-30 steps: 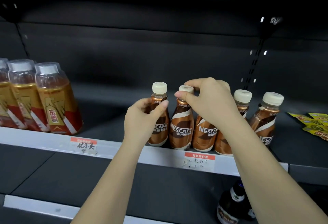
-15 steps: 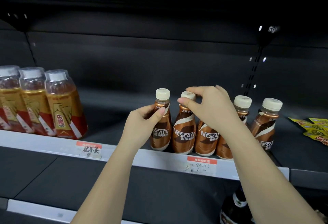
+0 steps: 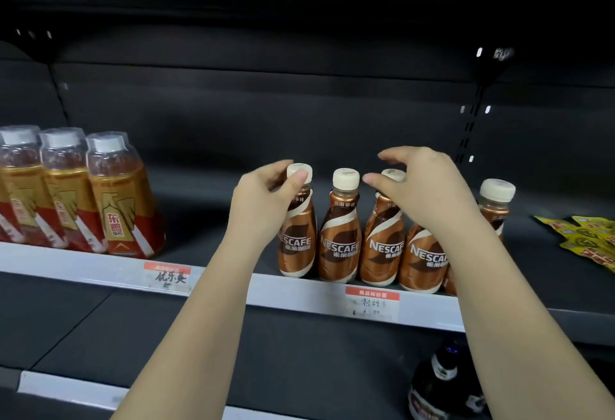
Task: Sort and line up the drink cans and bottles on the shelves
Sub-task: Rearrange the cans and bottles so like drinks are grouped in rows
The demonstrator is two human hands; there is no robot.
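At nine o'clock on the shelf [image 3: 100,273], three shrink-wrapped amber drink bottles [image 3: 114,196] stand packed together, well apart from your work. At centre, your left hand [image 3: 263,210] has climbed from the shoulder of the leftmost Nescafé bottle [image 3: 298,236] to its neck, thumb pressed on the cream cap and fingers wrapped behind it, so the hand is clamped on that bottle. Just beside it at three o'clock, the second Nescafé bottle [image 3: 341,236] now stands free: your right hand [image 3: 422,193] has let go of its cap and hovers over the third bottle [image 3: 382,243], thumb and fingers apart and curled, gripping nothing. That release suggests the second bottle is placed and the row of coffee bottles is nearly squared along the front edge, labels facing out. A fourth bottle [image 3: 422,263] sits under your right wrist, and a fifth [image 3: 496,206] at the far right is largely hidden by your forearm, so its alignment cannot be judged. Yellow sachets [image 3: 585,236] lie loose at three o'clock on the same shelf, possibly crowding the end of the row. At five o'clock, one dark bottle [image 3: 442,383] stands on the lower shelf, still unsorted.
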